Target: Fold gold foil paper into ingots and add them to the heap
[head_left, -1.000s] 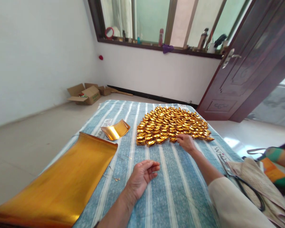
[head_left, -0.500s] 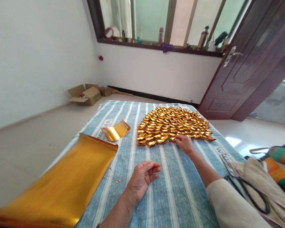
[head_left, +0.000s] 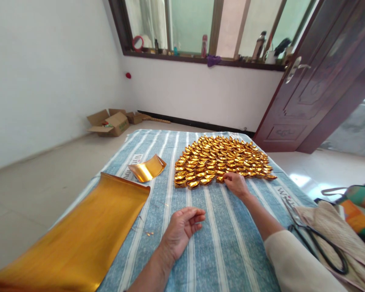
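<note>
Rows of folded gold paper ingots (head_left: 219, 156) cover the far right of a blue-and-white striped cloth (head_left: 197, 263). At their front edge, my right hand (head_left: 237, 185) pinches one gold paper ingot (head_left: 220, 179), its right end hidden by my fingers. Nearer to me, my left hand (head_left: 185, 227) hovers or rests over the cloth, fingers loosely bent, thumb apart, with nothing in it. To its left lies a long stack or sheet of gold paper (head_left: 88, 227). A smaller curved piece of gold paper (head_left: 148, 168) sits beyond that.
Large black-handled scissors (head_left: 322, 243) lie at the right by a beige folded cloth (head_left: 331, 223). Tiny gold scraps (head_left: 150, 234) dot the striped cloth. Cardboard boxes (head_left: 118, 123) stand on the floor at back left; a dark red door (head_left: 316, 89) is at back right.
Both hands keep nearly the same place and pose, the right one still at the ingot in the front row. The whole view has shifted very slightly.
</note>
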`<action>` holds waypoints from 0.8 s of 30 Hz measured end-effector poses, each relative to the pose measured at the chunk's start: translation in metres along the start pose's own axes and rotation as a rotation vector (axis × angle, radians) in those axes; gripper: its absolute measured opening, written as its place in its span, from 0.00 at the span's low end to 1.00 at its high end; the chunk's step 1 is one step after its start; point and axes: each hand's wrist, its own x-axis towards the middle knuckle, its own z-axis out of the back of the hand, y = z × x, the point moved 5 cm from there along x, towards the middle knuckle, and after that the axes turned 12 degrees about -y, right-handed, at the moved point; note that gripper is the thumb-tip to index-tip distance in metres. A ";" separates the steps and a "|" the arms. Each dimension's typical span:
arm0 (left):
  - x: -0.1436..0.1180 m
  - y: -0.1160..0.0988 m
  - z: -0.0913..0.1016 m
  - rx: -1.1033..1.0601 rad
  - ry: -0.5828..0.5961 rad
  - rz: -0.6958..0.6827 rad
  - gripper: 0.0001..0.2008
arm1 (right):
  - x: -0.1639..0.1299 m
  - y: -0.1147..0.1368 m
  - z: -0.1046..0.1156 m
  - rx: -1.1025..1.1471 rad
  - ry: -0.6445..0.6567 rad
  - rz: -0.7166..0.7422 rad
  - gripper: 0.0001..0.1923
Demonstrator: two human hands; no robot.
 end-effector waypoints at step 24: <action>0.002 0.002 0.002 0.030 0.021 -0.018 0.04 | -0.002 0.010 -0.006 0.006 0.033 0.005 0.15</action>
